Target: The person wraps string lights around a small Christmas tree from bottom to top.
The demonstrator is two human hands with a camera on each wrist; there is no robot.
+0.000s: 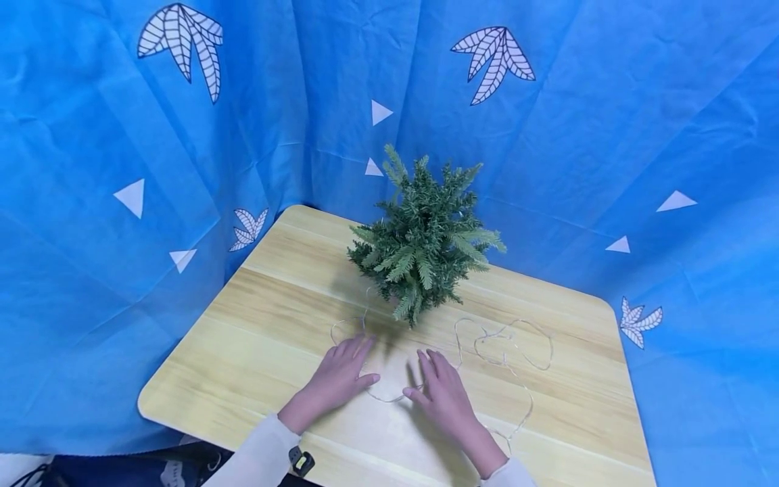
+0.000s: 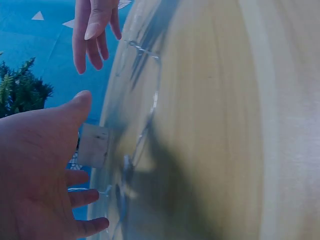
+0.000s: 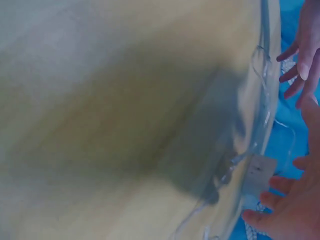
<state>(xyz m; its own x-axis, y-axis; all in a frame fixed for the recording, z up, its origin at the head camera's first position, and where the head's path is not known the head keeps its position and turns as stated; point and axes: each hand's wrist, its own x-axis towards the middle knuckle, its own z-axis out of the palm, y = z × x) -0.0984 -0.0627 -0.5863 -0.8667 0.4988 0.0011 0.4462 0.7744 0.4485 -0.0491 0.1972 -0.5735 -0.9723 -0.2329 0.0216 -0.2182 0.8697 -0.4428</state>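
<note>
A small artificial pine tree (image 1: 420, 237) stands upright toward the back of the wooden table (image 1: 243, 365). Its pale square base (image 2: 93, 145) shows in both wrist views. Thin clear wire (image 1: 551, 348), like a fairy-light string, lies in loose loops before the tree and to its right. My left hand (image 1: 341, 372) hovers low over the table in front of the tree, fingers spread, near one stretch of wire. Opposite it, my right hand (image 1: 441, 392) has loosely extended fingers, its thumb close to the wire; whether it touches is unclear. Neither hand grips anything.
Blue cloth (image 1: 578, 169) with white leaf and triangle prints hangs behind and beside the table. A dark bag-like item (image 1: 140, 470) lies below the table's front left edge. A dark wrist device (image 1: 301, 461) sits at the left sleeve.
</note>
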